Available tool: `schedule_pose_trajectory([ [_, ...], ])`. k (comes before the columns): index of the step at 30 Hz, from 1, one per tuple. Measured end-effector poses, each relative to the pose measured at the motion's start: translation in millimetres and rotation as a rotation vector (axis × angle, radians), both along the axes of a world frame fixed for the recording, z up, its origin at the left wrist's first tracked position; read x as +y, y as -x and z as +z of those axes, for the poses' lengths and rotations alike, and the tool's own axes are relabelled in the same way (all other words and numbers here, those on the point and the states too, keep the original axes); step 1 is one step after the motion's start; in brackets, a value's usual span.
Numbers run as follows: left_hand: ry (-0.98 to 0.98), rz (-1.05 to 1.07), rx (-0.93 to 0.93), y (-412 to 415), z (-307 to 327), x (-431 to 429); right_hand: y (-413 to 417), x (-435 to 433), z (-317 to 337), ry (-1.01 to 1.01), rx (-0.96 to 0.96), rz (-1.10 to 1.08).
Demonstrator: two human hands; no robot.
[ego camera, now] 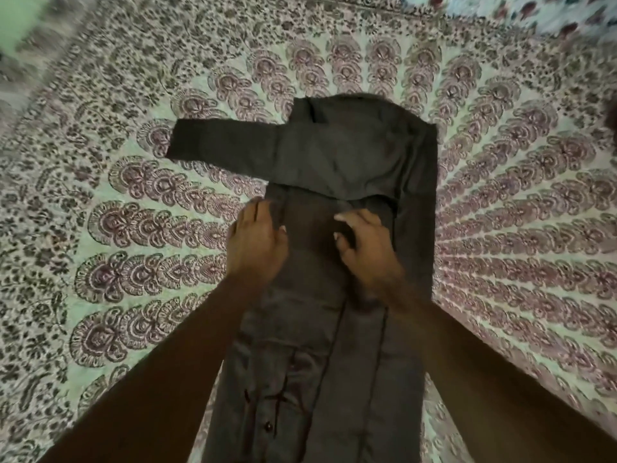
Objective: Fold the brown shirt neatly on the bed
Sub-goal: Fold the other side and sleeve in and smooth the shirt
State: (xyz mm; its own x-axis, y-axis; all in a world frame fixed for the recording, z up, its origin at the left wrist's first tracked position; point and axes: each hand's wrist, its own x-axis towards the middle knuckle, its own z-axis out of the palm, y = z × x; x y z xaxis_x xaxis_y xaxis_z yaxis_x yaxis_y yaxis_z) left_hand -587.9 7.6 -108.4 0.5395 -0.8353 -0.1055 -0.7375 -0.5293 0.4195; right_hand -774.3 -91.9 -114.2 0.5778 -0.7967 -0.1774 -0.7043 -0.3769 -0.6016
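Note:
The brown shirt lies flat on the bed as a long narrow strip running from the bottom edge of the view to the middle. One sleeve sticks out to the left at its far end. Its right side is folded inward along a straight edge. My left hand presses palm down on the shirt's left edge, fingers apart. My right hand rests on the shirt's middle with fingers bent against the cloth. A button placket shows near the bottom of the shirt.
The bed is covered by a printed bedsheet with a fan-shaped floral pattern in maroon and pale green. A second floral cloth lies at the top right corner.

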Motion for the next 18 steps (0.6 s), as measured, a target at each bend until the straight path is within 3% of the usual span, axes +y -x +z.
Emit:
schedule_pose_trajectory([
  [10, 0.033, 0.341, 0.211, -128, -17, -39, -105, -47, -9, 0.019, 0.260, 0.141],
  [15, -0.129, 0.250, 0.077, -170, -13, -51, -118, -41, -8, 0.088, 0.336, 0.069],
  [18, -0.160, 0.266, 0.118, -193, -16, -60, -124, -36, -5, 0.087, 0.369, 0.034],
])
